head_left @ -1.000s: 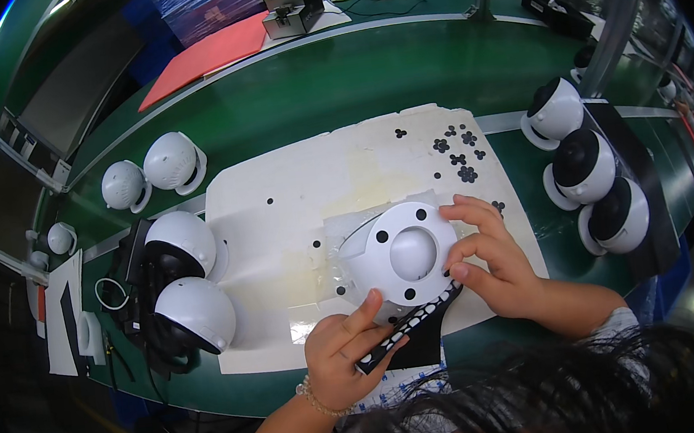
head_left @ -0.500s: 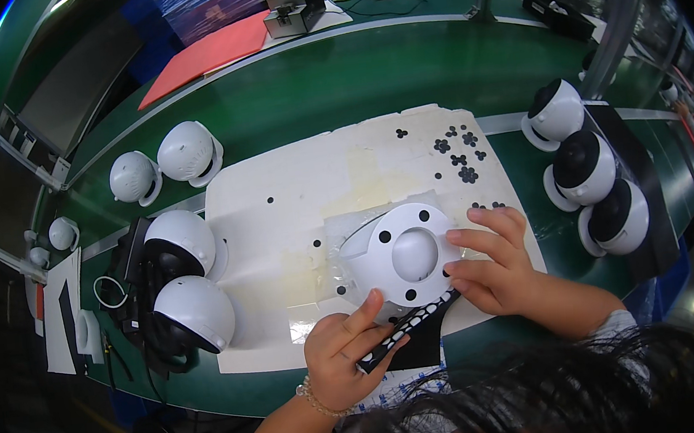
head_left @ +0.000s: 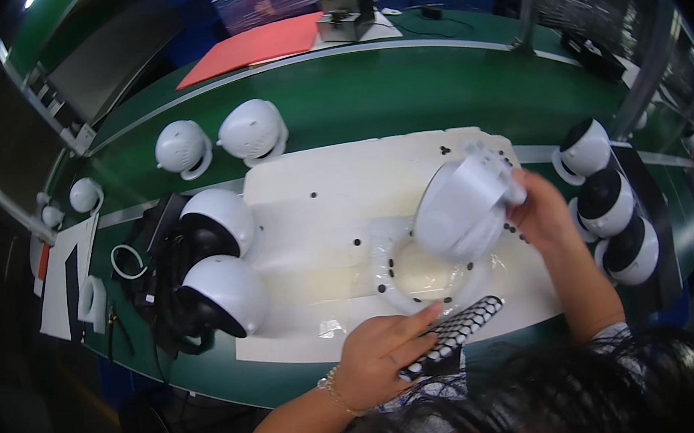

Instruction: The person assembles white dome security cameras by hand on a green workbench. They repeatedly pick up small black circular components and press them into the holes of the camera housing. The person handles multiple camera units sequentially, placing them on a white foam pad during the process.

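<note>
My right hand point(head_left: 539, 211) grips a white ball-shaped camera point(head_left: 459, 220) by its base and holds it tilted above the mat. The base is smeared by motion. Beneath it lies a whitish ring point(head_left: 382, 274) wrapped in clear film, with several small black dots around it. In my left hand point(head_left: 383, 358) is a black sticker sheet point(head_left: 460, 325) with rows of white round spots, held near the mat's front edge. The left index finger stretches toward the ring.
A cream mat point(head_left: 305, 221) covers the middle of the green bench. Two white cameras point(head_left: 228, 290) with black fronts stand left, by black cables. More cameras point(head_left: 604, 205) line the right side, others point(head_left: 253, 132) the back left. Pliers point(head_left: 113, 321) lie far left. Red sheets point(head_left: 253, 47) lie behind.
My right hand has lifted the camera off the ring and tipped it, so its base now faces right. My left hand still holds the sticker sheet. The whole view has shifted slightly.
</note>
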Demonstrator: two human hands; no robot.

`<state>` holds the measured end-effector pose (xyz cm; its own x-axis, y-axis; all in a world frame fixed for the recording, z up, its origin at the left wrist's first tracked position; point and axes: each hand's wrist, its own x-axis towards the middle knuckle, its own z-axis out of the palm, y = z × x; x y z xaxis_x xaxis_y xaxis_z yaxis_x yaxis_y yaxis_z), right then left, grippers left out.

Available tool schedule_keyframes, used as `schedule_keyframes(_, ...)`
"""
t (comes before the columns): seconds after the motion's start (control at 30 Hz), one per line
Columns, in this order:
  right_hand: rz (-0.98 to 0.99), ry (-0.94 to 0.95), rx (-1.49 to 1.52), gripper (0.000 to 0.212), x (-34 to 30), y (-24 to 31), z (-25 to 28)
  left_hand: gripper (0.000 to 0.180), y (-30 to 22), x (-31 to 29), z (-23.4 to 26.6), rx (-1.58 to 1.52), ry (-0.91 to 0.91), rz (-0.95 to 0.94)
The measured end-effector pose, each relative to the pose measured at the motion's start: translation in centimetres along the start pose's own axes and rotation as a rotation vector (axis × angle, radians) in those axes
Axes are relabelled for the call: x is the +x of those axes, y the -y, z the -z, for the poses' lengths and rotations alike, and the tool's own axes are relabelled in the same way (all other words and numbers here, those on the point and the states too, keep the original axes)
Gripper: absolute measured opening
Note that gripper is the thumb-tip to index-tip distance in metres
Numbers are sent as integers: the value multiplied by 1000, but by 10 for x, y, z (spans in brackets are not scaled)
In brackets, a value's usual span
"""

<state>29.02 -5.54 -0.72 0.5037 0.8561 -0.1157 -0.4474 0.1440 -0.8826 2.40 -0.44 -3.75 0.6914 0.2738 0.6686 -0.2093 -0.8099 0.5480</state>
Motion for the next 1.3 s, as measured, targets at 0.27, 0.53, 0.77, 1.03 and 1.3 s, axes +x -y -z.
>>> schedule_keyframes(0.27,1014,-186,-1935,20,142,-20,65,32,3,-11,3,-20,233,-73)
schedule_keyframes(0.53,525,310,-1935,28,172,-49,-45,25,12,-28,-14,111,180,-187)
schedule_keyframes(0.77,555,795,-1653,59,186,-128,-178,32,12,-28,1,111,195,-167)
schedule_keyframes(1.03,923,104,-1413,34,229,-72,-117,37,-4,-11,14,177,250,-120)
schedule_keyframes(1.3,128,161,-481,25,56,1,-62,43,4,-15,10,-86,267,18)
